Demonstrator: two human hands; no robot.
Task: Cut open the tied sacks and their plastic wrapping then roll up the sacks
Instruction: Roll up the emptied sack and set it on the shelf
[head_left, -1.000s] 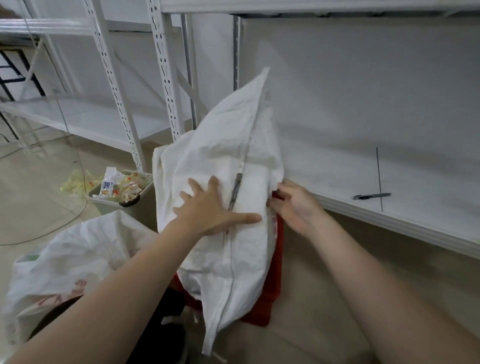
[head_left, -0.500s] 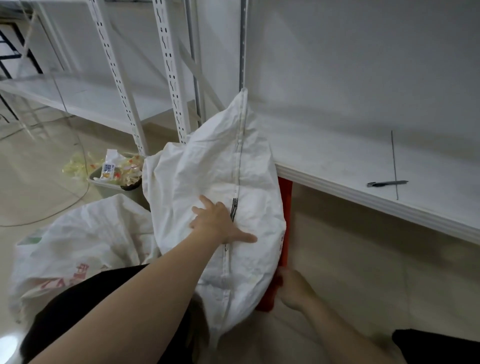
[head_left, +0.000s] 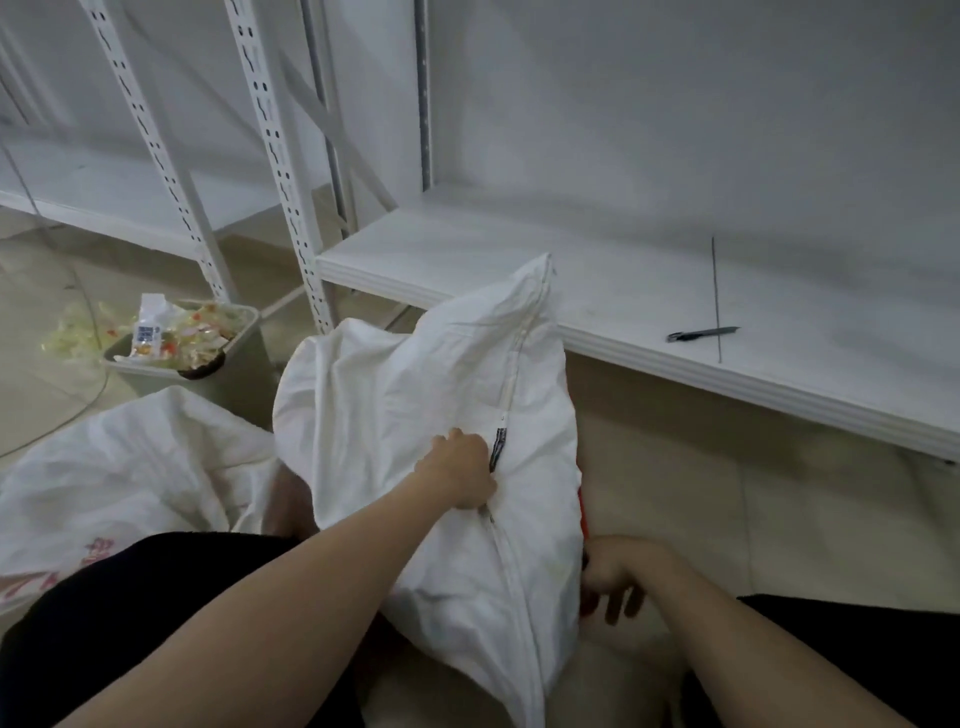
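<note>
white shelf (head_left: 649, 306) spans 12 to 3 o'clock. the stuffed sack (head_left: 405, 410) stands at centre before its edge. a flatter sack (head_left: 130, 467) lies at 9 o'clock. left grip (head_left: 462, 475) curls tight, bunching the stuffed sack's seam cloth. right grip (head_left: 618, 577), 5 o'clock beside the sack, is blurred: can't tell its hold.

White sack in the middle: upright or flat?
Upright. The white sack stands on end, top corner up beside the shelf; the left hand grips it at the seam.
</note>
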